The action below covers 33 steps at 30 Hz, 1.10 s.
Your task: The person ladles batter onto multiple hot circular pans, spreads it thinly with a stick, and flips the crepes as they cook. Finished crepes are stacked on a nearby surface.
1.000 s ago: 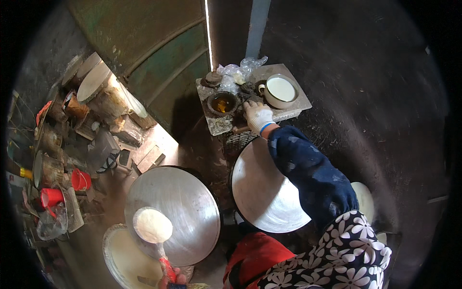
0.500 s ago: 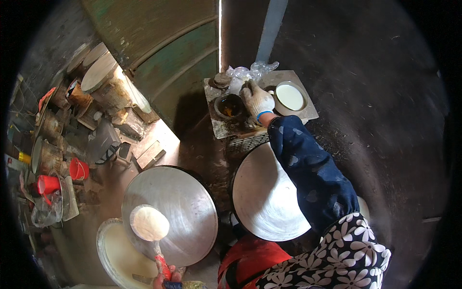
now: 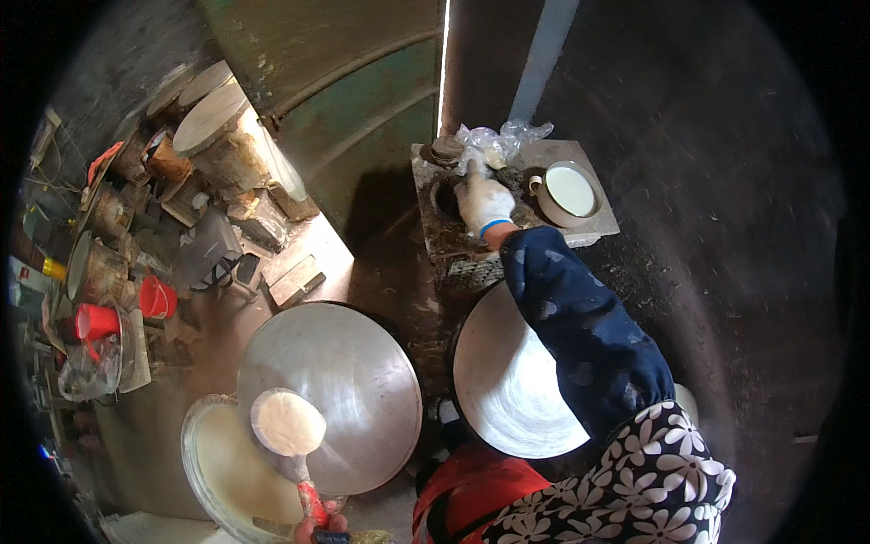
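Note:
My left hand [image 3: 333, 521], at the lower edge, grips the red-wrapped handle of a ladle [image 3: 288, 422]. The ladle holds pale batter and hangs over the rims of a batter tub [image 3: 192, 453] and a round metal griddle [image 3: 367, 363]. My right hand [image 3: 485, 203], in a white glove with a blue cuff, reaches out over a dark bowl [image 3: 444, 192] set in a pale block [image 3: 594, 228], covering much of the bowl. Its fingers look curled in; anything between them is hidden. Beside it stands a mug [image 3: 569, 192] of white liquid.
A second griddle [image 3: 507, 390] lies under my right arm. Crumpled clear plastic [image 3: 503, 140] sits at the block's back, beside a small round lid [image 3: 446, 150]. Wooden stumps [image 3: 222, 150], red buckets [image 3: 157, 297] and loose boards [image 3: 294, 279] crowd the left side.
My right hand has shifted left across the block, from beside the dark bowl to over it. The view has swung slightly left. My left hand still keeps the ladle over the tub and griddle rims.

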Each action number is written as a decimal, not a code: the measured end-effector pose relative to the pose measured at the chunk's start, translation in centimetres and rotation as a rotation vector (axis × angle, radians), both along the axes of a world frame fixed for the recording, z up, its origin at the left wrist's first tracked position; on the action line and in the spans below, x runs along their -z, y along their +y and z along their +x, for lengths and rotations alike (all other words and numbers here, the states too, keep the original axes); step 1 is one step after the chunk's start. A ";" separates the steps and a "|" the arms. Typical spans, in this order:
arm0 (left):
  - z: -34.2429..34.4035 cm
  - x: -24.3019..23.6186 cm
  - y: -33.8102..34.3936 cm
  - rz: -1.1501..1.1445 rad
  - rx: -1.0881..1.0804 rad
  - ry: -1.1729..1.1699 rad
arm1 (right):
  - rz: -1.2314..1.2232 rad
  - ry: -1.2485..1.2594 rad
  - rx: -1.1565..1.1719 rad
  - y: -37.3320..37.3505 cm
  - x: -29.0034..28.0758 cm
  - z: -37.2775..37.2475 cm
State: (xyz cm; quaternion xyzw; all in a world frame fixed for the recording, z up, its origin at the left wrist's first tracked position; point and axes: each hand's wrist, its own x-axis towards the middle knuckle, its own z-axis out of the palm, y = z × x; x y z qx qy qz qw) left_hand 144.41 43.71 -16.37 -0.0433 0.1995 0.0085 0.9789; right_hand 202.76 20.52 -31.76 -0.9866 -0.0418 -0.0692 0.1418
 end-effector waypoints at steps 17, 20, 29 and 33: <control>-0.3 -0.1 1.8 -0.093 0.085 0.103 | 1.489 0.306 0.024 -8.1 0.0 0.4; 0.6 -1.0 1.6 -0.109 0.108 0.167 | 1.650 0.352 0.087 -9.3 -0.6 0.1; 1.8 -3.5 0.5 -0.130 0.125 0.232 | 2.076 0.751 -0.172 -9.0 -4.1 -2.1; 0.8 -2.1 1.0 -0.116 0.129 0.200 | 2.175 0.863 -0.290 -9.6 -3.5 -1.9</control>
